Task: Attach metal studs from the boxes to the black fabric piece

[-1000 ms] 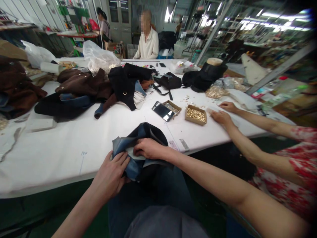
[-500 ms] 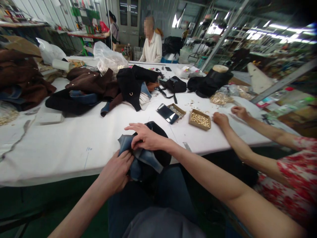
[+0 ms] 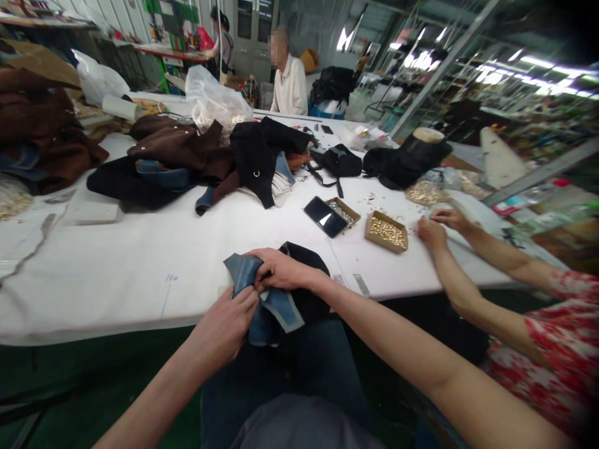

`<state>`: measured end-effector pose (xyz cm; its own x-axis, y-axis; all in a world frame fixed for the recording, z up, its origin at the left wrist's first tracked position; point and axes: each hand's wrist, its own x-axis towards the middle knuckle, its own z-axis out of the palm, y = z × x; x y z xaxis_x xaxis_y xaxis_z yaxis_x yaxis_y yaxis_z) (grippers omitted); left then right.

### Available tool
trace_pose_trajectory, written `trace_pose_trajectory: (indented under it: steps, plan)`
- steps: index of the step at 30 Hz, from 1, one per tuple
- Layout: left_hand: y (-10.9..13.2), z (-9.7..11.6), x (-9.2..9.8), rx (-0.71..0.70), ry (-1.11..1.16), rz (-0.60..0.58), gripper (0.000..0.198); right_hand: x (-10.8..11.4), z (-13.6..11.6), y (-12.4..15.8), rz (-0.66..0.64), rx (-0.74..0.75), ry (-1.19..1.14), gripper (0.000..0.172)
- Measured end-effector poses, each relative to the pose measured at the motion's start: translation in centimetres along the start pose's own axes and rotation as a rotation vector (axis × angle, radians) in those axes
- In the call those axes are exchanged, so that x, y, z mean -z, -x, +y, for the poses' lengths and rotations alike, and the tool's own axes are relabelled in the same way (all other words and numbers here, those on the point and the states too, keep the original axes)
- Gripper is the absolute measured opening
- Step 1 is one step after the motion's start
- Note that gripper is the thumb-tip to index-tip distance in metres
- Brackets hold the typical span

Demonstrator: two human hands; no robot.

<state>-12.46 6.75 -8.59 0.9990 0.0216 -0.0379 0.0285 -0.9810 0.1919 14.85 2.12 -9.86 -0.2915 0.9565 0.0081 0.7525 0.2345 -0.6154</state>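
Near table edge (image 3: 116, 325) | blue-black piece (image 3: 244, 272) bunched between fingers | left hand (image 3: 230, 319), right hand (image 3: 283, 270) both pinching it

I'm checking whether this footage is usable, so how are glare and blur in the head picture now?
Head view: glare on the phone; ceiling lights blown out at upper right, the corner nearly black. Head view again: right edge soft and stretched, including the co-worker's patterned sleeve; left hand and right hand fairly clear.
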Motion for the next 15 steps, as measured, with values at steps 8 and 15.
trace_pose_trajectory:
  steps: [8,15]
  plan:
    - [-0.5,0.2,-0.7,0.015,0.015,-0.022,0.073,-0.2,-4.6,0.3,0.173,-0.297,0.276,0.018]
    - [-0.2,-1.8,-5.9,0.025,-0.106,0.019,0.082,0.3,-6.3,-1.2,0.244,-0.423,0.566,0.083]
